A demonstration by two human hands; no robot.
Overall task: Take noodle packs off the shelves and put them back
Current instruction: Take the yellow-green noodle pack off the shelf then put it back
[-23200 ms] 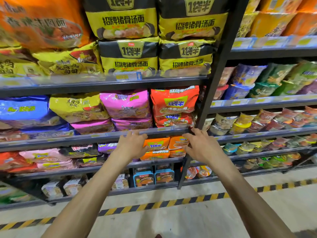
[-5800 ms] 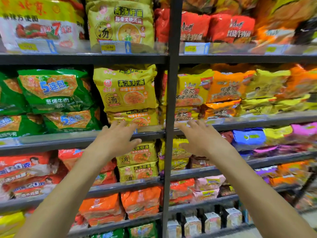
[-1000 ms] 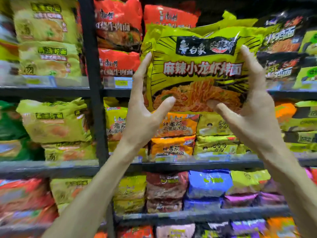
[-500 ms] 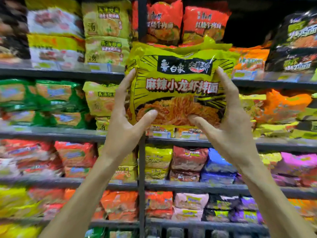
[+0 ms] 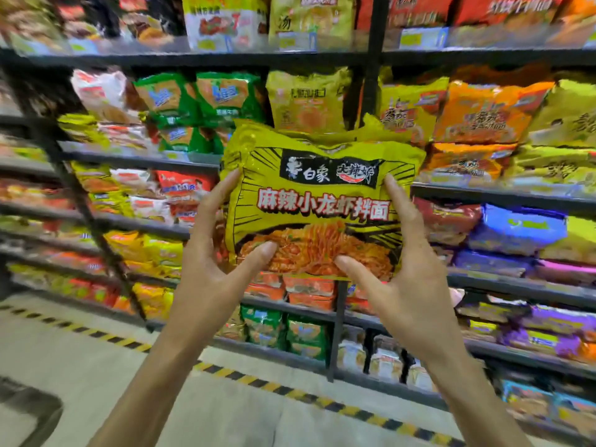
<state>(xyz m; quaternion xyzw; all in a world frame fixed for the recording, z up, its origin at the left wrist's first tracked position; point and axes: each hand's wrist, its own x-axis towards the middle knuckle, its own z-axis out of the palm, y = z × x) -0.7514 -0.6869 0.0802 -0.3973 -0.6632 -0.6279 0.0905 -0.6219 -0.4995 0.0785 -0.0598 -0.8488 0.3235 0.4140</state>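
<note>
We face dark metal shelving (image 5: 225, 58) packed with bright bags (image 5: 309, 101), above a pale floor (image 5: 80, 375) with yellow-black tape (image 5: 254, 382). Our left hand (image 5: 213, 279) and right hand (image 5: 409, 285) pinch the yellow plastic noodle pack (image 5: 322, 201) by its sides in front of the shelving, lower than a moment ago.

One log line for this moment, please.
yellow noodle pack: off shelf, upright | left hand: grips left edge | right hand: grips right edge

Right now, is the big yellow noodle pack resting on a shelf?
No, the left hand and right hand hold the yellow noodle pack up in front of the shelves.
</note>
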